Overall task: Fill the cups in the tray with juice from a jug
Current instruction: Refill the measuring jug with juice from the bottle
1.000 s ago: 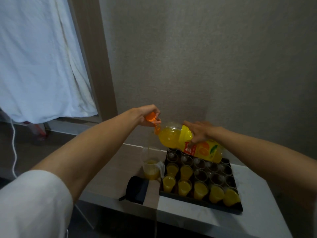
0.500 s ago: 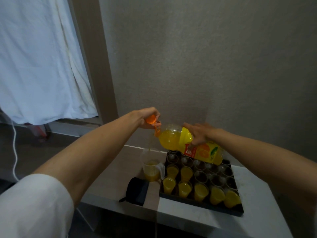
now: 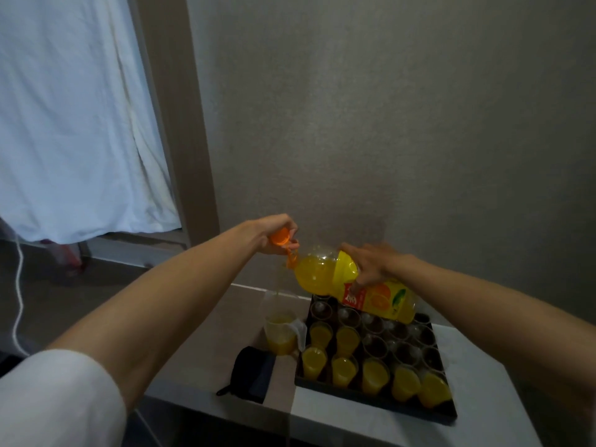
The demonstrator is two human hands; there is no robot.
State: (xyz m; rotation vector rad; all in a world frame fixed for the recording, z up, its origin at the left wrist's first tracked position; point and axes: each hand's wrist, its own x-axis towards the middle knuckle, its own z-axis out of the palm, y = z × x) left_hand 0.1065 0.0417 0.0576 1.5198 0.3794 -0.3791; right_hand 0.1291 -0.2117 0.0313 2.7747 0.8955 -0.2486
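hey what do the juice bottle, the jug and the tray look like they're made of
Juice bottle: clear glossy plastic, it seems; the juice shows through and a printed label wraps it.
Jug: translucent, slightly cloudy plastic by its look; the juice level shows through the wall.
Tray: black and matte, likely plastic, though the dim light leaves that open.

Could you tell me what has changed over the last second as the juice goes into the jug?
Very little. The right hand still holds the juice bottle tilted, a thin stream falling into the jug; the juice there looks marginally higher. The left hand keeps pinching the orange cap. The tray, its cups and the black pouch stayed put.
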